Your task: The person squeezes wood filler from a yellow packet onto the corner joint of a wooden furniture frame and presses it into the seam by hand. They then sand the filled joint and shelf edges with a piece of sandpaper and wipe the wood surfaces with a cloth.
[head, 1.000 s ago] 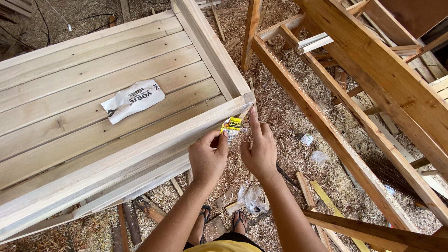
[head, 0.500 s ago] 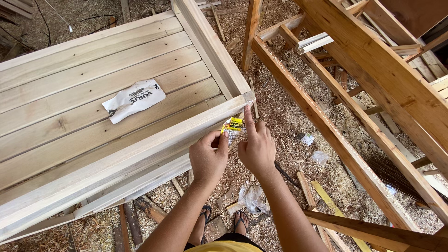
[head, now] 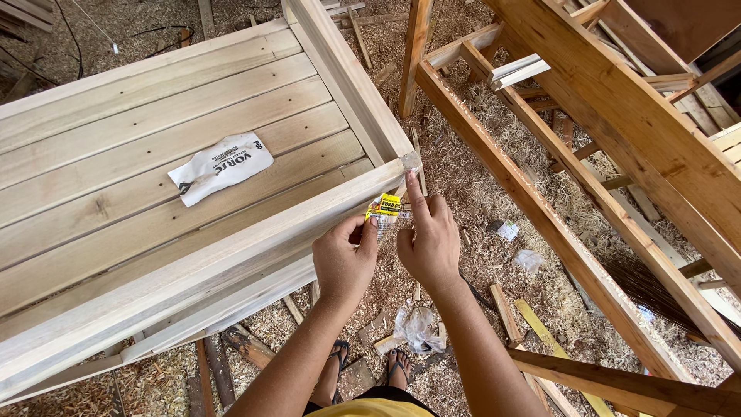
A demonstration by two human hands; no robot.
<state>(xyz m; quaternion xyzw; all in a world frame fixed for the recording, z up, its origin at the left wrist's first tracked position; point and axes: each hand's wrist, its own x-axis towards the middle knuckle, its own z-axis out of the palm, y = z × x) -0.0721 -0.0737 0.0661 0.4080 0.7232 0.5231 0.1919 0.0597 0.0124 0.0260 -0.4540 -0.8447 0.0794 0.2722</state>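
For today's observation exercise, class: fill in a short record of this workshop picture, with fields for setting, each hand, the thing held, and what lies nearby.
Setting: wood workshop, floor covered in shavings
Left hand: pinches the lower edge of a small packet
Right hand: holds the packet's other side, index finger pointing up
Held thing: small clear packet with a yellow label, beside the corner of a slatted wooden frame
On the frame: white paper wrapper
Nearby: tilted timber frame, crumpled plastic by the sandalled feet

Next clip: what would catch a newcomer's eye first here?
Both hands meet at centre, the left hand and right hand pinching a small yellow packet beside the corner of a pale slatted wooden frame. A white sheet of paper lies on its slats; sawdust covers the ground.
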